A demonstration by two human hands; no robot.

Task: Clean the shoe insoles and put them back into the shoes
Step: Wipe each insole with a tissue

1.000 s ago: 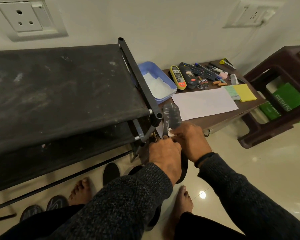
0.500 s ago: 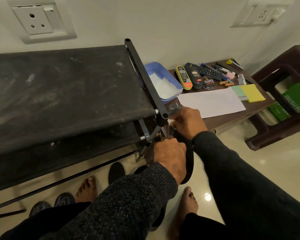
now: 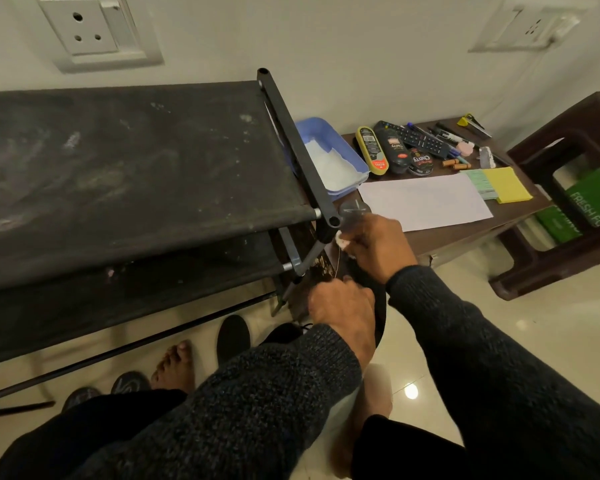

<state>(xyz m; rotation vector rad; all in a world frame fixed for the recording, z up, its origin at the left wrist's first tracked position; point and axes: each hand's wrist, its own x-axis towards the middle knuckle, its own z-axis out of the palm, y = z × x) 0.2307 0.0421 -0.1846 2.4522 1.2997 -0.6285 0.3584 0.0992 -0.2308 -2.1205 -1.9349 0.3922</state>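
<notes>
Your left hand [image 3: 340,308] grips the lower part of the dark insole [image 3: 354,213], which stands upright just beside the black shoe rack [image 3: 146,174] corner. Your right hand [image 3: 378,247] pinches a white wipe [image 3: 342,241] against the insole's upper part, near the brown table [image 3: 440,233].

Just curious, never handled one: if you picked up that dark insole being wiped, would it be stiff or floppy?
Probably bendy: the insole is a thin flat strip, and the left hand steadies its lower part while the right hand presses a white wipe on it. Likely light, since it is held off the table.
</notes>
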